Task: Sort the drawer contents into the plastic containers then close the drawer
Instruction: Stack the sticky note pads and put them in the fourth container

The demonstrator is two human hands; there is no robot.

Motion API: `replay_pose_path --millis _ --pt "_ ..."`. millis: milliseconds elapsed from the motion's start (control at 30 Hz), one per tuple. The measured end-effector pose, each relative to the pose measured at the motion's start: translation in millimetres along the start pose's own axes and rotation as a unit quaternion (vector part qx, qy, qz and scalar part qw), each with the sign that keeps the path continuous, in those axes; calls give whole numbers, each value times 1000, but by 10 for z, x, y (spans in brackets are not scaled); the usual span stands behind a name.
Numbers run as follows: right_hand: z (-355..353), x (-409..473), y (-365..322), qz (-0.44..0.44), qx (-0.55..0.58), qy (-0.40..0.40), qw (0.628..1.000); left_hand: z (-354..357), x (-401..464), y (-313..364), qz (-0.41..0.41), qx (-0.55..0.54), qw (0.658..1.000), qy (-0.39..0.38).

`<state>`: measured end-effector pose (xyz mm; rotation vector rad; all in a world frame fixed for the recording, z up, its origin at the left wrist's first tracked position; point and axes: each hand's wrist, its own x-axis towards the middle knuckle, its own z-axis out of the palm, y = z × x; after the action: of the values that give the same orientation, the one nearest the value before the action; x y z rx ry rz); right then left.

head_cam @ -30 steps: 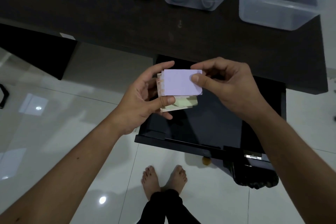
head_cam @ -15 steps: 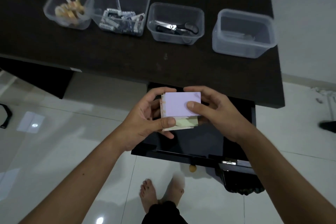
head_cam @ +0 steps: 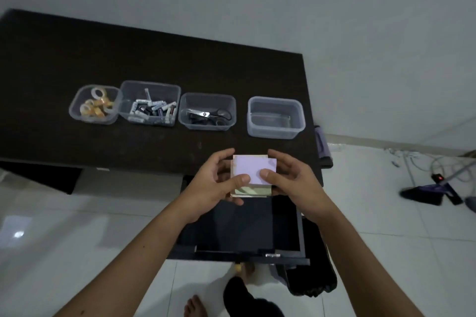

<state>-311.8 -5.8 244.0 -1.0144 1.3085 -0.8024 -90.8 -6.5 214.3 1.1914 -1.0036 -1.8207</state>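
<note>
Sticky notes (head_cam: 253, 171), a small stack with a pale purple sheet on top and yellowish sheets below, are held by both hands above the near edge of the desk (head_cam: 154, 59) and over the back of the open drawer (head_cam: 239, 229). Left hand (head_cam: 213, 183) grips the stack's left side, its thumb pressed on the top sheet and its fingers curled round the far and lower edges. Right hand (head_cam: 291, 180) holds the right side, thumb on the top sheet near the left thumb, fingers curled behind the stack.

On the dark desk four clear plastic tubs stand in a row. From left: a small tub (head_cam: 74, 107) with rolls of tape (head_cam: 96, 105); just beside it a larger tub (head_cam: 175, 92) with batteries (head_cam: 154, 110); then a tub (head_cam: 231, 105) with scissors (head_cam: 210, 114); and, set a little apart at the right, a tub (head_cam: 275, 134) whose contents I cannot make out.

Below the hands the drawer is pulled out from under the desk; its dark inside shows no loose items that I can tell. A bare foot (head_cam: 195, 305) stands on the white tiled floor (head_cam: 51, 213) near the drawer front. At the far right on the floor lie cables with a power strip (head_cam: 438, 177) showing a red light.
</note>
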Motion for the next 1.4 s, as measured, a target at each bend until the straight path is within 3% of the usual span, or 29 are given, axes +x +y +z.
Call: replay_pose_path --millis 167,300,533,700,1033,1233,1400 --pt "-369 373 -180 -19 36 12 999 159 593 268 3 19 1000 -22" --pt "-669 755 -261 -25 19 46 998 294 1123 360 7 35 999 -9" --pt "-1112 1516 -473 -25 -2 37 999 493 1942 575 -1 30 999 24" --pt "-1315 2000 -383 8 -46 15 999 530 2374 515 -31 112 993 34" --pt "-1342 2305 -172 18 -163 -22 986 478 2583 345 -75 209 973 57" --pt "-1253 2379 -124 49 -312 -41 948 505 2609 248 -140 260 954 58" --pt "-1173 2483 -120 76 -327 -20 942 626 2685 255 -145 238 951 134"
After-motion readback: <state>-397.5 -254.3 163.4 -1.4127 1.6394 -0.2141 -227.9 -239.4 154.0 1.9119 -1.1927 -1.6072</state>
